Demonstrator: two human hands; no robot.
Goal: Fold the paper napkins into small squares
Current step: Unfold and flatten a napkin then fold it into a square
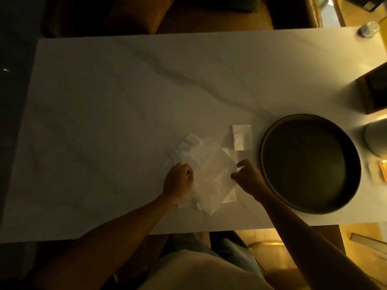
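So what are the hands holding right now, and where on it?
The right hand pinches the right edge of the unfolded napkin. The left hand presses on its left side, fist closed; whether it grips the paper cannot be told.

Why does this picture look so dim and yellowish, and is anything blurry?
Head view: light is weak and warm, strongest at the right edge; the table falls into shadow on the left. The unfolded napkins are soft and washed out between both hands, the dark round tray smears slightly, and the table edges bow from the wide lens.
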